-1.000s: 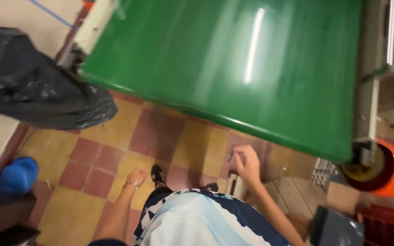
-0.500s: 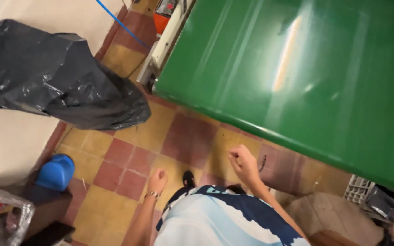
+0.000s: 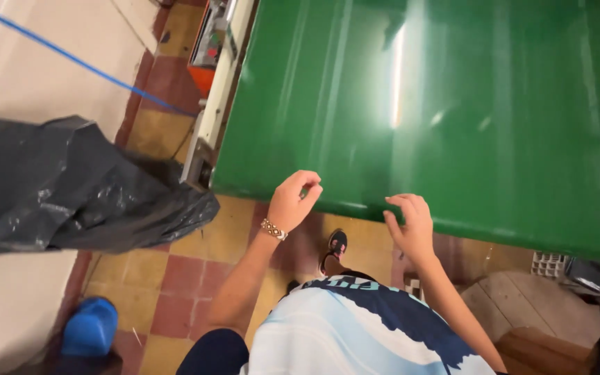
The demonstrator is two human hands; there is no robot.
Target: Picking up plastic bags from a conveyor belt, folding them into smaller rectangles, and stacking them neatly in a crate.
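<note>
A wide glossy green conveyor belt [image 3: 439,104] fills the upper right of the head view. My left hand [image 3: 293,200], with a beaded bracelet at the wrist, is raised at the belt's near edge, fingers curled loosely and holding nothing. My right hand [image 3: 411,226] hovers at the same edge further right, fingers bent and spread, also with nothing in it. Below them I see my blue-and-white shirt [image 3: 362,330] and one shoe [image 3: 336,244] on the tiled floor.
A large black plastic bag [image 3: 64,187] lies on the floor at the left. The belt's white side frame [image 3: 217,104] carries an orange control box [image 3: 206,48]. A blue object [image 3: 90,326] sits bottom left. Wooden boards [image 3: 522,305] lie at the right.
Both hands have risen from beside my body up to the belt's near edge. The view has swung left and closer to the belt.
</note>
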